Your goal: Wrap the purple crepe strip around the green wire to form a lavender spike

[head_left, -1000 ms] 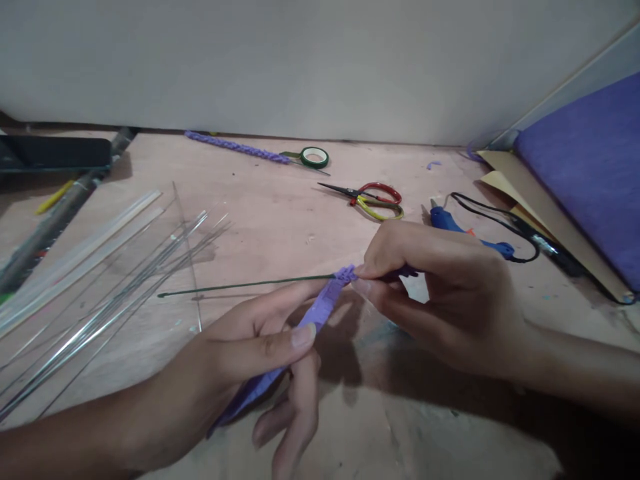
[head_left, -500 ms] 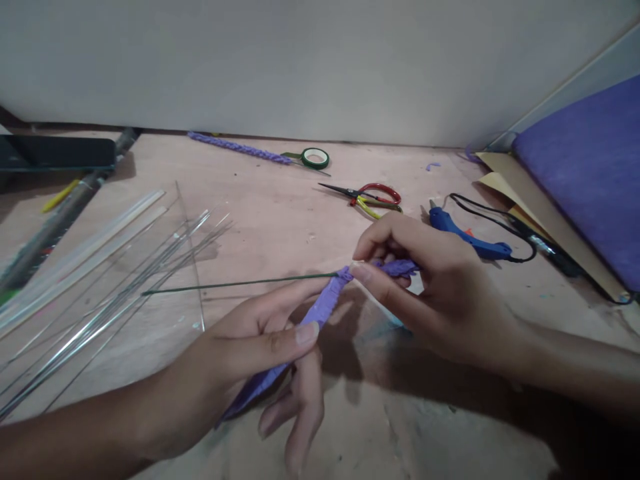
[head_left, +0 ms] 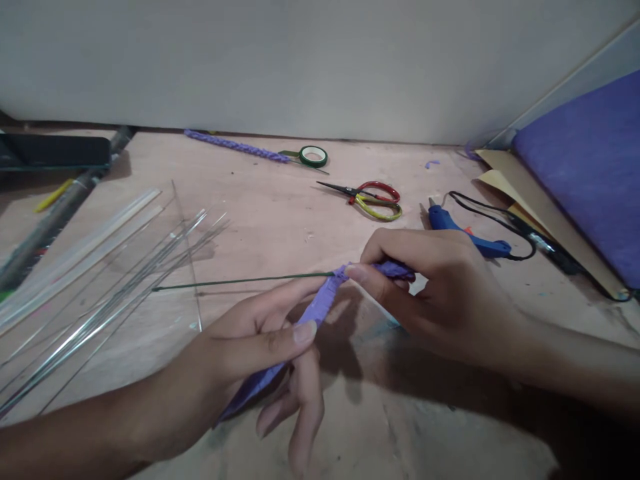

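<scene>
Left hand: thumb and forefinger pinched shut on purple paper strip; lower fingers loose, curled under the strip's trailing end. Right hand: fingers closed narrow around the wrapped end of the strip, where it meets the green wire; thumb tip pressed at the junction. Wire held roughly level above the counter, bare end pointing left. Strip running down-left from the wire to the left hand, lower end hidden behind the fingers.

Surroundings: bundle of thin metal wires lying left on the counter, just beside clear glue sticks. Red and yellow scissors beyond the hands, well apart. Green tape roll and purple braided piece near the wall. Blue glue gun with black cord behind the right hand, partly covered by it. Purple sheet over tan paper at far right. Dark phone at far left.
</scene>
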The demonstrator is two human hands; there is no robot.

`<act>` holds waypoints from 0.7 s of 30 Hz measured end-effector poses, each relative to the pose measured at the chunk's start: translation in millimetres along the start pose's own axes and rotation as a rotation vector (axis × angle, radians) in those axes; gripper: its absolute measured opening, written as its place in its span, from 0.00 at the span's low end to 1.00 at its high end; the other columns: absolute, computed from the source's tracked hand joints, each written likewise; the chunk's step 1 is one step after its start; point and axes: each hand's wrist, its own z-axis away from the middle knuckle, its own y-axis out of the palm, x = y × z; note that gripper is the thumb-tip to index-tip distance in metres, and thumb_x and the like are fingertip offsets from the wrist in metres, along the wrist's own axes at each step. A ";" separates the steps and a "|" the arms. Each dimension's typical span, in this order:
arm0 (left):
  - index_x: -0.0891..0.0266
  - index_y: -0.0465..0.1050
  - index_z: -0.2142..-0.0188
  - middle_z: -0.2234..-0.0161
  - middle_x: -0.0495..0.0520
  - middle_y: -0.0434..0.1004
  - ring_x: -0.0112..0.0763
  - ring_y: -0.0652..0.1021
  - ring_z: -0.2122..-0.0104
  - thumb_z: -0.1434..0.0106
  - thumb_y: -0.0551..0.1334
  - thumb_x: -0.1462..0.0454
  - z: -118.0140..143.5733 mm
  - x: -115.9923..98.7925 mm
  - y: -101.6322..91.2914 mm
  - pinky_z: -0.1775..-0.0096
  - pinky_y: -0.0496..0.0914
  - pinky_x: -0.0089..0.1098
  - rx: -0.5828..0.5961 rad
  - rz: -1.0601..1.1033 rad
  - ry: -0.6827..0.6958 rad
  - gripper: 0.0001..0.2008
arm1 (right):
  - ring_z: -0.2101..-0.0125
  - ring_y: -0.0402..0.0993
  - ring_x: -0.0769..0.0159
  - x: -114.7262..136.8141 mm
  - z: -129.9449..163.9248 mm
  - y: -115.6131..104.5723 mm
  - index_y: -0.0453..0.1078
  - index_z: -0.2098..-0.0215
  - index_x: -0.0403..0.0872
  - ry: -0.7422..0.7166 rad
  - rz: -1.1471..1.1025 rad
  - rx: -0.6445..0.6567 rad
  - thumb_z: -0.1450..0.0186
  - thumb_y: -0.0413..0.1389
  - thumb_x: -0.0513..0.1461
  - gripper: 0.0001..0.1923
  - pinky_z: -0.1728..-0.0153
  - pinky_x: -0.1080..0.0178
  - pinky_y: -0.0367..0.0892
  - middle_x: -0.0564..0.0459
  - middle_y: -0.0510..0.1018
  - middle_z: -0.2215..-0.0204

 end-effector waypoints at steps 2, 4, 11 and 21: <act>0.58 0.52 0.21 0.77 0.53 0.84 0.25 0.65 0.84 0.19 0.56 0.56 -1.1 -0.3 -0.3 0.79 0.62 0.22 0.006 0.000 0.004 0.32 | 0.76 0.64 0.73 1.1 0.3 0.1 0.73 0.68 0.45 -0.008 0.021 -0.016 0.25 0.60 0.37 0.12 0.72 0.63 0.58 0.59 0.72 0.76; 0.58 0.51 0.20 0.76 0.53 0.84 0.25 0.65 0.84 0.18 0.56 0.56 -1.9 -0.5 -0.6 0.79 0.62 0.22 0.005 -0.003 0.002 0.32 | 0.75 0.65 0.73 1.8 0.7 0.1 0.73 0.67 0.44 -0.016 0.039 -0.030 0.25 0.60 0.37 0.11 0.72 0.63 0.59 0.59 0.72 0.75; 0.59 0.49 0.20 0.76 0.54 0.85 0.25 0.65 0.84 0.18 0.56 0.56 -1.0 -1.2 1.6 0.80 0.61 0.21 0.013 -0.003 0.004 0.33 | 0.76 0.66 0.74 1.5 2.8 1.1 0.72 0.66 0.45 -0.001 0.018 -0.038 0.24 0.60 0.38 0.11 0.73 0.64 0.59 0.59 0.73 0.75; 0.59 0.50 0.20 0.76 0.54 0.85 0.25 0.64 0.85 0.19 0.56 0.55 -1.3 -1.7 1.3 0.80 0.60 0.22 0.006 -0.033 0.009 0.33 | 0.80 0.59 0.72 4.5 2.8 -2.0 0.69 0.61 0.47 0.075 -0.009 0.086 0.23 0.56 0.39 0.07 0.76 0.62 0.54 0.63 0.66 0.79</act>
